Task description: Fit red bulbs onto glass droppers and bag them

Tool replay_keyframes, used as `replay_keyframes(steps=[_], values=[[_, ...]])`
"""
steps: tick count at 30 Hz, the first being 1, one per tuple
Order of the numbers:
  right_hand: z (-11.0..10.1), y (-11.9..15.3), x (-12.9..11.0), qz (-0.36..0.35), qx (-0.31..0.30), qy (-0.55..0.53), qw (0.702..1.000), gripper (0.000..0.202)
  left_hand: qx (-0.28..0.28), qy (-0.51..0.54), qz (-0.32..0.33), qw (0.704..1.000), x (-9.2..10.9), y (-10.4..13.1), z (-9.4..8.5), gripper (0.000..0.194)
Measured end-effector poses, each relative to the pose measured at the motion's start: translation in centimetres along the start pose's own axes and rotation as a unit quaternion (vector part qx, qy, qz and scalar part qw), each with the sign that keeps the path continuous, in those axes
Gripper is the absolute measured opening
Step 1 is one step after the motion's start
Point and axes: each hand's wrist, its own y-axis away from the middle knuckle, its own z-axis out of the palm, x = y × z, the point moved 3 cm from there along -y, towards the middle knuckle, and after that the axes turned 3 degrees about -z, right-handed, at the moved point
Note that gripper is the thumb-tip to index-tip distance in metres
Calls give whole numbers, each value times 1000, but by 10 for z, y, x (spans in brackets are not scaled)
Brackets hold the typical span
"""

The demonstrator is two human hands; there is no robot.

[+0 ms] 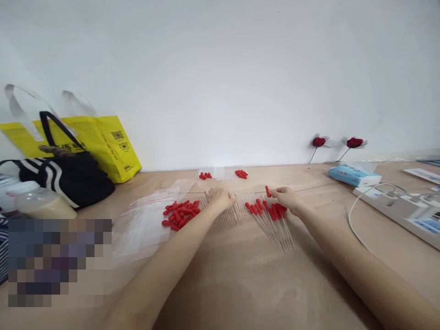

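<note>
My right hand [287, 198] pinches a red rubber dropper bulb [268, 191] between thumb and fingertips, raised over the tabletop. Below it lies a fan of thin clear droppers [280, 231] capped with red bulbs [275, 211]. My left hand [220, 198] is down on a row of slim clear tubes [243, 201], its fingers curled; what they grip, if anything, is hidden. Left of that hand is a heap of loose red bulbs [180, 213]. Farther back, two small groups of red bulbs [241, 174] rest on a clear plastic bag [223, 172].
Clear zip bags [144, 220] lie at left, near a yellow bag [120, 151], a black bag [75, 178] and a bottle [44, 201]. On the right are a tissue pack [352, 174], a power strip [398, 213] with a white cable [349, 220], and two red fabric roses [319, 141].
</note>
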Motion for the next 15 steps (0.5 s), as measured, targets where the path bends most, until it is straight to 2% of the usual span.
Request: replay_keyframes(steps=[5,8,10,15], values=[[17,17,-15,-80,-30,5,996,22,45,9,124,991,-4,57,0,20],[28,23,-16,-104,-45,8,993,23,63,9,242,968,-13,83,1,20],[33,25,-14,-112,-53,8,992,25,70,19,294,953,-20,92,2,22],[38,26,-10,-133,-54,7,990,29,62,30,305,950,-29,93,4,28]])
